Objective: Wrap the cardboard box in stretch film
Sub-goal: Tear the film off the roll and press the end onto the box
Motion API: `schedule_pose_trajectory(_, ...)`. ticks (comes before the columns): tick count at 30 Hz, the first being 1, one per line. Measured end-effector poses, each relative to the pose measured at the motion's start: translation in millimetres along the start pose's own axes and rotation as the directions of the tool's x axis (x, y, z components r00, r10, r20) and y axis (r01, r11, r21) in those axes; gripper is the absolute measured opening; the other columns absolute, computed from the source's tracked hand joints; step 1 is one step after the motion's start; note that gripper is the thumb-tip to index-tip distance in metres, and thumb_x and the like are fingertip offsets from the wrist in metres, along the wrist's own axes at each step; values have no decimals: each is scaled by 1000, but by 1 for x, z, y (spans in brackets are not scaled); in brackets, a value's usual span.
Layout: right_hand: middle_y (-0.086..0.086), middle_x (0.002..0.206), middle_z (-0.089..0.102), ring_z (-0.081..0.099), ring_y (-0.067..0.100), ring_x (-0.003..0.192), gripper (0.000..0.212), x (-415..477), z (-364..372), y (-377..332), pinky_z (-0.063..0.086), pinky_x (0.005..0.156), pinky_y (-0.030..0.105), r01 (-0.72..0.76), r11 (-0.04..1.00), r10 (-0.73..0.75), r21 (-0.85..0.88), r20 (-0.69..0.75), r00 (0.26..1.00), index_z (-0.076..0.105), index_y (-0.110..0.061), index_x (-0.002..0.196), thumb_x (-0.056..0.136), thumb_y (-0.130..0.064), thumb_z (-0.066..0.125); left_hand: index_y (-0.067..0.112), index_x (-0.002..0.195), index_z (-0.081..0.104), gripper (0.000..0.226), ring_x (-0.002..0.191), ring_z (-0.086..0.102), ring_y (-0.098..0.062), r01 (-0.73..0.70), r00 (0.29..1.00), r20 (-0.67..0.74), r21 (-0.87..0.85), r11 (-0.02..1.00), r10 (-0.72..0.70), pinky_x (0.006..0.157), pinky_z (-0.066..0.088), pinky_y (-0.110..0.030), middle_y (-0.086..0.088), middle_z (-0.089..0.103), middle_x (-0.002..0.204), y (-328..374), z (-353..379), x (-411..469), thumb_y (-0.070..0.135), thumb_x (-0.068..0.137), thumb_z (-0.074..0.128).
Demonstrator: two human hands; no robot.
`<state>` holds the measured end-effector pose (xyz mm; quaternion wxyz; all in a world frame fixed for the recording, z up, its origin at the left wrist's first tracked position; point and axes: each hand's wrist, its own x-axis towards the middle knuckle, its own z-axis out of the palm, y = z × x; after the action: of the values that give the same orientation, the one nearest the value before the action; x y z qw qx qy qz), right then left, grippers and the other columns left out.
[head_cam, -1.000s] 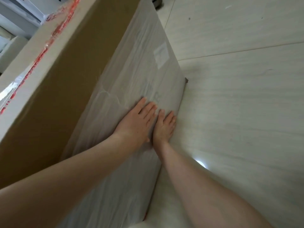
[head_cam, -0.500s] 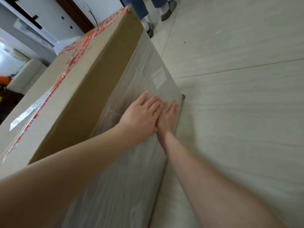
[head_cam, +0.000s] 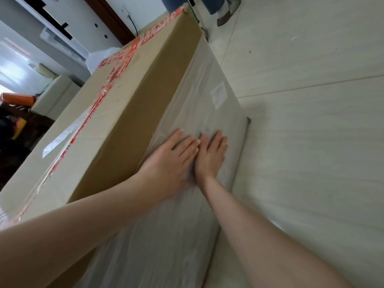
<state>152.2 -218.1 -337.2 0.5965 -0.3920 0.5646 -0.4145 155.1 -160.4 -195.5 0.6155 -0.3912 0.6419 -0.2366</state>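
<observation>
Change over the last second: your left hand (head_cam: 172,161) and right hand (head_cam: 211,154) have crept along the box face toward the white label (head_cam: 218,94), and your view has tipped up to take in more of the top with its red tape (head_cam: 116,73). The tall brown cardboard box (head_cam: 135,121) stands on the pale tiled floor (head_cam: 311,142). The clear stretch film (head_cam: 187,235) covers the lower band of the side facing you, and the band above it is bare cardboard. Both hands lie palm-down on the film, touching edge to edge, with the fingers (head_cam: 187,142) straight and spread, grasping nothing. The step in hand looks like smoothing the layer down. Press with the whole palm and sweep outward from where the hands meet toward the film's upper edge and the floor edge, so wrinkles and trapped air are pushed out rather than folded in. The film lies directly beneath your fingers, and its wrinkled patch sits just ahead of the fingertips.
</observation>
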Motion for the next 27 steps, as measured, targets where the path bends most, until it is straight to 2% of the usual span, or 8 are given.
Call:
schedule_pose_trajectory(4,8,161,7,6,23,148,61,4,-2,-2,8,117,45,-16,1000,16,-3,-11,1000,13,-21,153,100,-47,30,-1,146,-17,74,146,-16,-30,-5,1000,0,-8,1000,5,114,-16,-50,-15,-19,157,-2,-4,1,50,99,10)
schedule_pose_trajectory(7,11,156,23,22,26,143,56,22,-8,-13,20,113,44,-121,992,123,39,-55,991,28,-21,149,99,-47,32,6,150,-9,72,147,-11,-28,3,1000,-8,-42,999,-3,115,-12,-47,-12,-13,159,-15,-11,10,51,99,14)
schedule_pose_trajectory(10,18,148,36,34,30,136,53,43,-24,-28,28,109,40,-189,971,208,147,-127,970,38,-12,144,99,-41,37,15,153,3,68,148,-6,-27,114,991,-61,-110,987,-121,118,-7,-45,-8,-5,160,-42,-25,20,53,99,17)
schedule_pose_trajectory(14,18,155,24,23,28,143,60,32,-33,-30,19,116,36,6,989,17,149,-153,988,26,-9,149,100,-41,37,13,152,-4,69,147,-12,-26,216,964,-132,-117,969,-231,119,-8,-45,-10,-12,159,-66,-40,14,53,98,12)
schedule_pose_trajectory(20,16,158,15,13,26,147,62,-13,-18,-24,11,118,37,180,981,-176,70,-54,983,21,-11,151,99,-39,40,2,148,-12,76,146,-15,-29,90,995,-49,10,996,-90,115,-13,-48,-16,-15,158,-35,-20,-11,55,98,11)
schedule_pose_trajectory(23,7,161,3,1,21,148,59,-21,-5,-25,3,118,40,164,986,-165,27,39,986,12,-20,153,101,-41,32,1,147,-14,77,146,-17,-30,88,996,-25,41,995,-87,115,-13,-49,-17,-17,157,-32,-13,-12,55,98,11)
schedule_pose_trajectory(27,5,161,1,-1,21,148,59,-20,4,-28,3,118,43,143,990,-142,-11,15,990,9,-24,153,101,-41,31,1,148,-13,76,146,-16,-30,82,996,-24,58,995,-81,115,-12,-48,-17,-16,157,-36,-9,-10,54,99,12)
